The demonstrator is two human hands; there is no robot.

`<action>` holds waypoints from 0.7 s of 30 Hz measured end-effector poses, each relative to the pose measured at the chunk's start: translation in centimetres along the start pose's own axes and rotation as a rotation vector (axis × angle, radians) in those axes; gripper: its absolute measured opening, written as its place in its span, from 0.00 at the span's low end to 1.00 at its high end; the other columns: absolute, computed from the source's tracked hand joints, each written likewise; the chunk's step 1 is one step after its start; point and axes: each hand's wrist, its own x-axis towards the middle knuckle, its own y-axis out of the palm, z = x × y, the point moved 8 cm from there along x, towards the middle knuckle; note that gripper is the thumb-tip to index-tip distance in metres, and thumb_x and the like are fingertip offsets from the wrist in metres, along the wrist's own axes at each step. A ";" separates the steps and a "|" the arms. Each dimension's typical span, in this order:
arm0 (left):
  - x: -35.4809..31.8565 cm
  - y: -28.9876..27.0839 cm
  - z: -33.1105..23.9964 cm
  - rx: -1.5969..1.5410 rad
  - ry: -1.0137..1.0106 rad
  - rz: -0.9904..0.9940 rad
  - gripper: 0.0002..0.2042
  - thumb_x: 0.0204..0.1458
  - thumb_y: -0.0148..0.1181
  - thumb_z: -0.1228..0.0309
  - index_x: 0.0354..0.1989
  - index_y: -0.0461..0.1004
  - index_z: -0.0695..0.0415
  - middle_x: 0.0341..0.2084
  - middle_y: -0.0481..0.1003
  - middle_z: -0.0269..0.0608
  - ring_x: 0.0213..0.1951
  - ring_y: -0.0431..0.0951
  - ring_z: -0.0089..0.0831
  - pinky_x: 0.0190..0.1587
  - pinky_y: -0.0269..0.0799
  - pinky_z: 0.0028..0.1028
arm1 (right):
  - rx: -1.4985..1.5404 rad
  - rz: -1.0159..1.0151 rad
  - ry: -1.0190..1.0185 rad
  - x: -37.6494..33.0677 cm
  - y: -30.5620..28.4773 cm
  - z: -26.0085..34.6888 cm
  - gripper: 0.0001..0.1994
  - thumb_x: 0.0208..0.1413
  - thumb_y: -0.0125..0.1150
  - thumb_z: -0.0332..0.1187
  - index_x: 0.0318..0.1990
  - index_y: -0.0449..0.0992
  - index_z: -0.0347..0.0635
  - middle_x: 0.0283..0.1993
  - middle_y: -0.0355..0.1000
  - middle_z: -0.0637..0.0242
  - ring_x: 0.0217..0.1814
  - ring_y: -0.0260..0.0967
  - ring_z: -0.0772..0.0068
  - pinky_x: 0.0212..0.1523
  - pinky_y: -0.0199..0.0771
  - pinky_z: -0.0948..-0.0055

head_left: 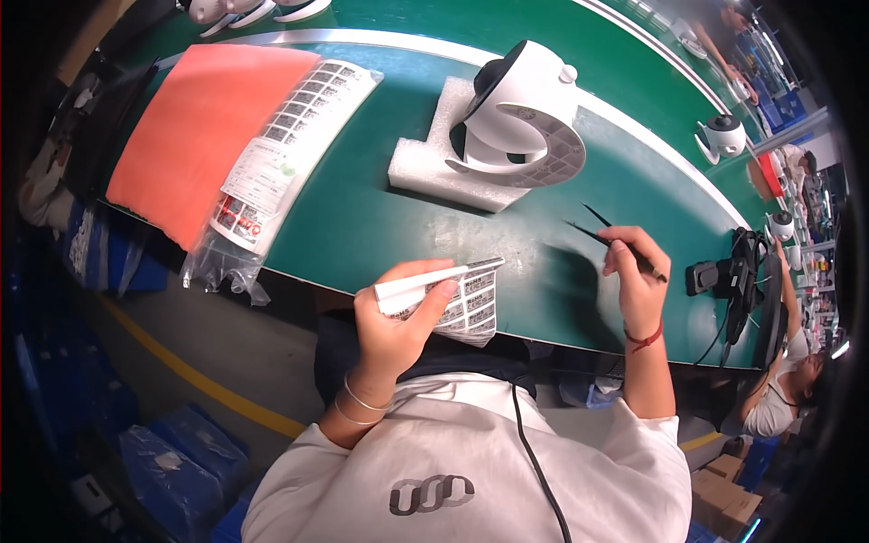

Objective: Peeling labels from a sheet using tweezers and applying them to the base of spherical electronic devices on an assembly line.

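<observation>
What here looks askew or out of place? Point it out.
Two things stand out. The plastic bag of label sheets hangs over the table's near edge, its lower end crumpled and unsupported. The label sheet in the left hand is folded. The right hand holds tweezers; nothing looks spilled.

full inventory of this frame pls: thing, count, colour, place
label sheet: 1, white with dark squares, folded in left hand
tweezers: 1, black, in right hand
camera unit: 1, white, on foam block
foam block: 1, white, centre of green mat
bagged label sheets: 1 bag, clear, mat's left end
orange sheet: 1, far left
more white units: several, along belt at right
black device: 1, cabled, right edge
left hand: bracelets on wrist
right hand: red wrist cord
</observation>
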 end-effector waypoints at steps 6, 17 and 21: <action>0.1 0.1 0.0 0.027 -0.005 0.019 0.08 0.50 0.65 0.79 0.38 0.78 0.68 0.28 0.80 0.39 0.30 0.77 0.18 0.33 0.73 0.18 | -0.202 0.208 0.153 2.0 -1.3 0.1 0.07 0.49 0.67 0.26 0.29 0.77 0.30 0.25 0.74 0.70 0.26 0.67 0.86 0.28 0.66 0.85; 0.1 0.2 0.1 0.021 -0.011 0.013 0.08 0.49 0.65 0.79 0.38 0.78 0.68 0.29 0.80 0.39 0.30 0.77 0.18 0.33 0.72 0.18 | -0.279 0.137 -0.110 2.0 -0.5 3.2 0.13 0.45 0.68 0.20 0.41 0.80 0.36 0.41 0.78 0.62 0.42 0.74 0.73 0.41 0.75 0.77; 0.1 0.4 0.0 0.022 -0.011 0.027 0.10 0.49 0.65 0.81 0.40 0.78 0.68 0.30 0.80 0.40 0.32 0.77 0.18 0.34 0.73 0.18 | -0.166 0.288 -0.444 -1.1 2.2 8.4 0.14 0.40 0.71 0.21 0.38 0.79 0.33 0.40 0.78 0.56 0.42 0.77 0.63 0.41 0.77 0.73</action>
